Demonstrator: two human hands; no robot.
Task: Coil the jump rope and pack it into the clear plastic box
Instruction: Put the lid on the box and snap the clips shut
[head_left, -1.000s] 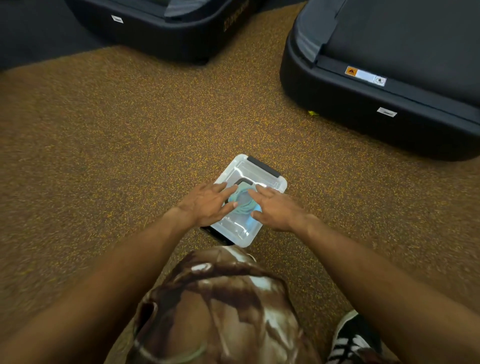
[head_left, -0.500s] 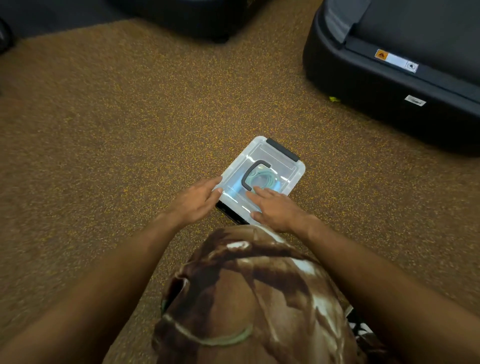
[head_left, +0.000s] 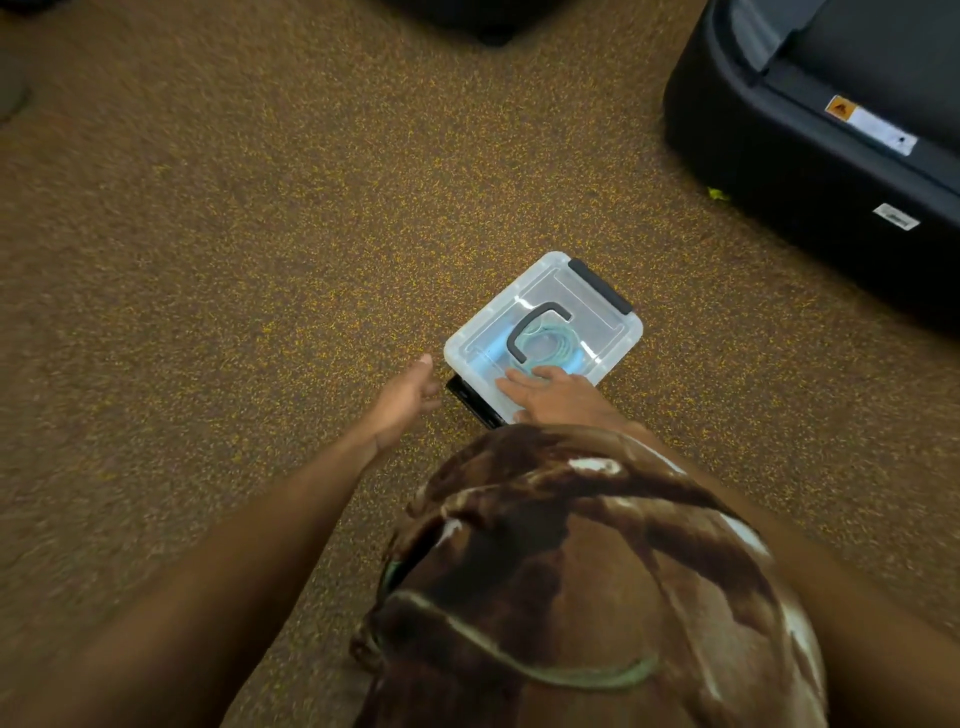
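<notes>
The clear plastic box (head_left: 608, 317) sits on the speckled brown floor with its lid on; a black carry handle lies on top and a black latch is at its far end. Through the lid I see the coiled light-blue jump rope (head_left: 553, 345). My right hand (head_left: 556, 395) rests flat on the near part of the lid, fingers spread. My left hand (head_left: 405, 397) hovers just left of the box's near corner, fingers apart, holding nothing. A black latch at the near end sticks out between my hands.
A black treadmill base (head_left: 810, 171) stands at the right, close behind the box. Another dark machine edge (head_left: 493, 21) shows at the top. My knee in brown patterned shorts (head_left: 597, 571) fills the lower middle. Open floor lies to the left.
My left hand has slid off the lid to the left of the box. My right hand has drawn back to the lid's near edge, uncovering the handle and rope. The view has shifted left.
</notes>
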